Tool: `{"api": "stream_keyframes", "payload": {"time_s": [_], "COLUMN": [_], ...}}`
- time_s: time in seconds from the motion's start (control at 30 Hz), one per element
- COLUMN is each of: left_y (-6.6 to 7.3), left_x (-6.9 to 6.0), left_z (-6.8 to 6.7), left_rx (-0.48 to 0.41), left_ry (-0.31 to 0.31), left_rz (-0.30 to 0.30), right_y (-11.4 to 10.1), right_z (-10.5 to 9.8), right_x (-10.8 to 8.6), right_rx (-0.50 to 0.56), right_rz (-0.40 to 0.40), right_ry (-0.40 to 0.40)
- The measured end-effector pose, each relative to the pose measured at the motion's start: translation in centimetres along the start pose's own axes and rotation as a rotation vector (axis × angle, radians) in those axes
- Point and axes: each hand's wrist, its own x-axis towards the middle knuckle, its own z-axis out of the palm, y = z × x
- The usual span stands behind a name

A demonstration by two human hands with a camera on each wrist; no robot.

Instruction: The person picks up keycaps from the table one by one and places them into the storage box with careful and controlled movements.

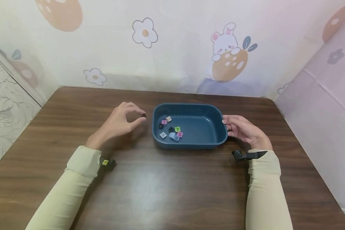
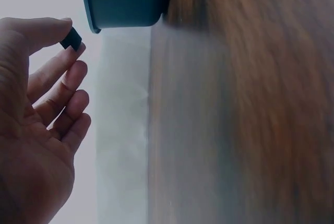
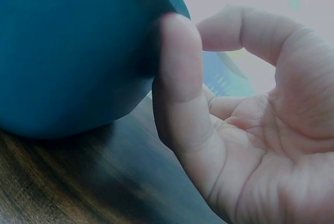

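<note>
My left hand point(image 1: 119, 121) pinches a small black block point(image 2: 71, 39) between thumb and fingertips, just left of a dark blue plastic basin point(image 1: 189, 145). In the left wrist view its other fingers are loosely bent, and the block hangs beside the basin's wall. At the opposite end, my right hand point(image 1: 244, 129) holds the basin by its right rim, thumb above and fingers against the outer wall point(image 3: 78, 51). Several small square pieces lie in the basin's left half, among them a green one point(image 1: 177, 129), a white one point(image 1: 163, 135) and a pink one point(image 1: 180, 134).
The basin stands on a dark wooden table point(image 1: 149, 191), toward its back edge. A patterned wall covering point(image 1: 178, 60) rises right behind the table, with another sheet along the right side. Black camera mounts point(image 1: 247, 156) sit on both wrists.
</note>
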Motion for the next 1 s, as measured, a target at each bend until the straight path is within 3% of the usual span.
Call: {"api": "stream_keyframes", "payload": {"time_s": [0.33,0.73,1.0], "left_y": [1.5,3.8,4.6], "left_x": [1.6,3.7,4.6], "left_z": [0.6,1.7,2.3], "left_rx": [-0.02,-0.062,-0.058], "left_ry": [-0.006,-0.008,-0.032], "left_rz": [-0.008,0.03,0.066], "right_y": [0.0,-0.1,0.0], "right_z": [0.2,0.1,0.1], "right_x": [0.1,0.2,0.1], "right_rx": [-0.019,-0.026,-0.024], "right_rz": [0.006,-0.001,-0.001], "right_ry": [0.029,0.02,0.016]}}
